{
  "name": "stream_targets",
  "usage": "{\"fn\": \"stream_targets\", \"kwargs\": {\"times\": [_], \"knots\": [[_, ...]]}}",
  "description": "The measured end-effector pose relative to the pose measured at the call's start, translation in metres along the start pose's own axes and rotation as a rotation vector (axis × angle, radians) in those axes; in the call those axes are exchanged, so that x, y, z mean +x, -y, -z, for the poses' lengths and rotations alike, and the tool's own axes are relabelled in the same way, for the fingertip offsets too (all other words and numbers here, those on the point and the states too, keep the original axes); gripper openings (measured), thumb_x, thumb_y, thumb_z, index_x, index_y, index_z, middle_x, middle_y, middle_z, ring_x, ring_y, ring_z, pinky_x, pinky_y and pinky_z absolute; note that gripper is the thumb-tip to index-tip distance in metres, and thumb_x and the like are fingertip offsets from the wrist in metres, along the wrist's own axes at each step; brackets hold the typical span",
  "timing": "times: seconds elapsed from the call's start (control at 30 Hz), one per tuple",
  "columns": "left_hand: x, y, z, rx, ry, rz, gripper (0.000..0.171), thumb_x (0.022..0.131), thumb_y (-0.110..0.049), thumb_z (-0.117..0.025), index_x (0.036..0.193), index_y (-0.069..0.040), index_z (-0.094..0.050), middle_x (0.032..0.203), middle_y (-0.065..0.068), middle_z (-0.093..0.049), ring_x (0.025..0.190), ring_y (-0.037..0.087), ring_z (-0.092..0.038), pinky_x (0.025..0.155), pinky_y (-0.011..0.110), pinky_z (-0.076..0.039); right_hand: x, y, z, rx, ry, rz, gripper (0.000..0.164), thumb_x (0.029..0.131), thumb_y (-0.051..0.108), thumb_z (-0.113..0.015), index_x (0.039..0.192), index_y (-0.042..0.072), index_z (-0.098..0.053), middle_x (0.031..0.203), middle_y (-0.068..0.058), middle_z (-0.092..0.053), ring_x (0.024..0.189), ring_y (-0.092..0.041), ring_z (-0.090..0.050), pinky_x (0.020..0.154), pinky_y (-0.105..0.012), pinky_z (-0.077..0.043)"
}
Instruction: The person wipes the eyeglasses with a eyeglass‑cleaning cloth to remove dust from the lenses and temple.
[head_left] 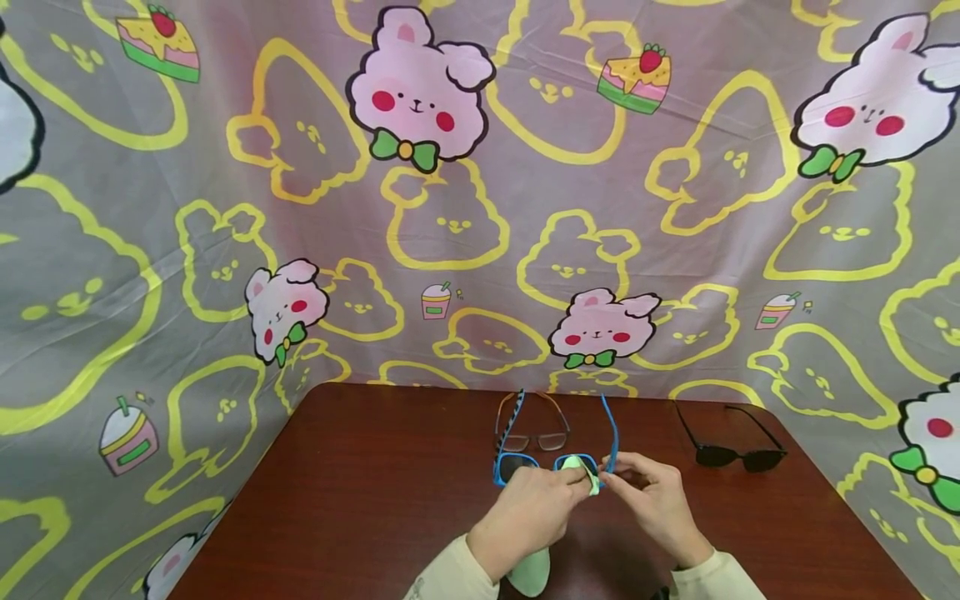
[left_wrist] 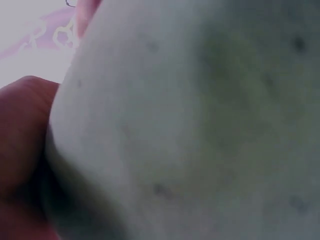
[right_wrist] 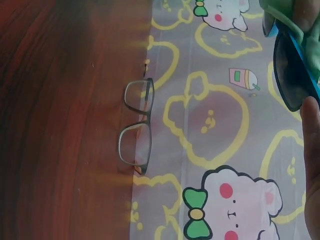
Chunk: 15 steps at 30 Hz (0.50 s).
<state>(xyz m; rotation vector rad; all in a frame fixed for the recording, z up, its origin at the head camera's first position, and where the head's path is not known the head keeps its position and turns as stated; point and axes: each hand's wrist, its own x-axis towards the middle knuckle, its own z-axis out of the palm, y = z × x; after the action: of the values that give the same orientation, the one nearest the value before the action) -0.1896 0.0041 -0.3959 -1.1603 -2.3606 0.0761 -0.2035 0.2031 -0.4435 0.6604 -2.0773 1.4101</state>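
Observation:
Blue-framed sunglasses (head_left: 517,467) with dark lenses are held up over the table, temples unfolded and pointing away. My right hand (head_left: 660,504) pinches the frame by its right-hand hinge. Over the right-hand lens, my left hand (head_left: 528,508) grips a pale green cloth (head_left: 531,575) folded around it, and the cloth's loose end hangs below the wrist. The left wrist view is mostly filled by the blurred cloth (left_wrist: 150,125). From the right wrist, a dark lens (right_wrist: 292,75) shows beside a fingertip, with the cloth (right_wrist: 282,17) behind its upper end.
Clear-lensed eyeglasses (head_left: 552,442) lie behind the blue sunglasses on the dark reddish-brown table (head_left: 360,483). Black sunglasses (head_left: 716,457) lie to the right with temples open. A patterned curtain (head_left: 450,200) encloses the table's back and sides.

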Motion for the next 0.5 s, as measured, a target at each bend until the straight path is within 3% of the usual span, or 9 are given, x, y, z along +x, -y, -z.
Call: {"fn": "stream_targets", "kwargs": {"times": [0.23, 0.5], "knots": [[-0.011, 0.004, 0.006, -0.090, -0.074, -0.046, 0.026, 0.076, -0.012, -0.072, 0.096, -0.029, -0.071, 0.100, -0.019, -0.063, 0.054, -0.002, -0.051, 0.041, 0.012, -0.029, 0.000, -0.001, 0.004, 0.021, 0.058, 0.058, 0.025, 0.075, -0.012, -0.070, 0.098, -0.001, -0.069, 0.087, -0.015, -0.069, 0.071, -0.010, -0.067, 0.058, -0.023, -0.053], [-0.024, 0.012, 0.007, -0.227, -0.237, -0.037, 0.015, 0.085, -0.012, -0.065, 0.095, -0.024, -0.070, 0.096, -0.014, -0.065, 0.063, 0.000, -0.058, 0.050, 0.011, -0.040, 0.005, 0.015, 0.006, -0.073, 0.088, 0.135, 0.031, 0.069, -0.017, -0.073, 0.097, -0.004, -0.069, 0.080, -0.004, -0.066, 0.070, -0.008, -0.064, 0.059, -0.019, -0.052]]}}
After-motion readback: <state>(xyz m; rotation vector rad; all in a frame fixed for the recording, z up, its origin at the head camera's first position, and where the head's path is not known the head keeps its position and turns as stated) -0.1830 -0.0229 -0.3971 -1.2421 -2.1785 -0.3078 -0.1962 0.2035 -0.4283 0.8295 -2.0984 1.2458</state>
